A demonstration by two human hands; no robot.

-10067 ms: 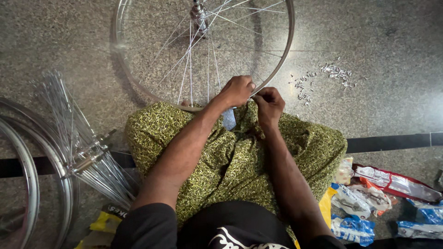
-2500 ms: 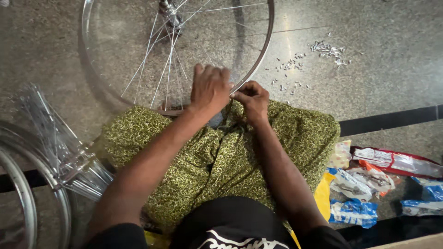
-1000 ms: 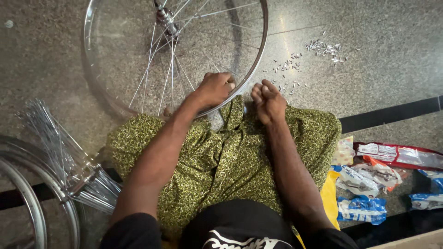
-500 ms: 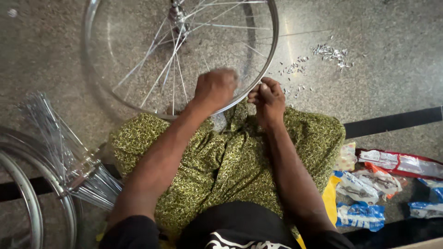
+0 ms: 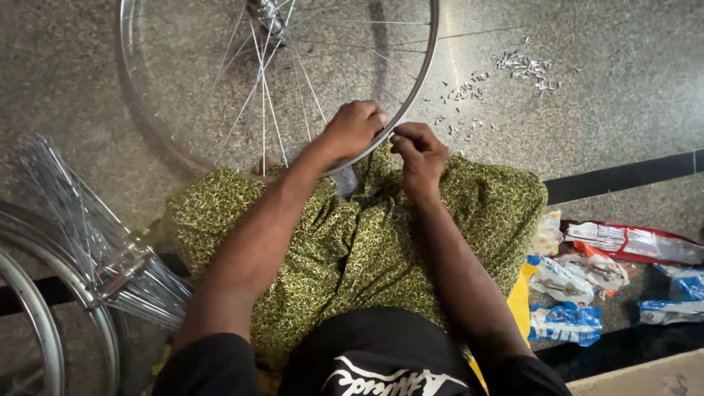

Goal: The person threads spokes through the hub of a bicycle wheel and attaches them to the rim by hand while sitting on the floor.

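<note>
— Where does the wheel rim (image 5: pixel 429 59) sit, and how does it lie?

— It lies nearly flat on the speckled stone floor (image 5: pixel 623 110), far from the person, with its near edge resting against the green patterned cloth (image 5: pixel 367 242) over the knees. The hub (image 5: pixel 265 13) is at the far edge of the view, and the spokes (image 5: pixel 262 110) fan from it toward the near rim.

— And the hands?

— The left hand (image 5: pixel 353 128) is curled over the near rim, gripping it. The right hand (image 5: pixel 419 150) is just beside it, fingers pinched narrow at the rim; whatever they pinch is too small to tell.

— What lies around?

— Small metal nipples (image 5: pixel 524 66) are scattered on the floor at far right. At near right lie plastic packets: a long red and white one (image 5: pixel 631 240), and blue and white ones (image 5: pixel 565 321) nearer. A bundle of loose spokes (image 5: pixel 95 235) lies at left, its long axis running from far left toward the near middle, beside more rims (image 5: pixel 44 323).
</note>
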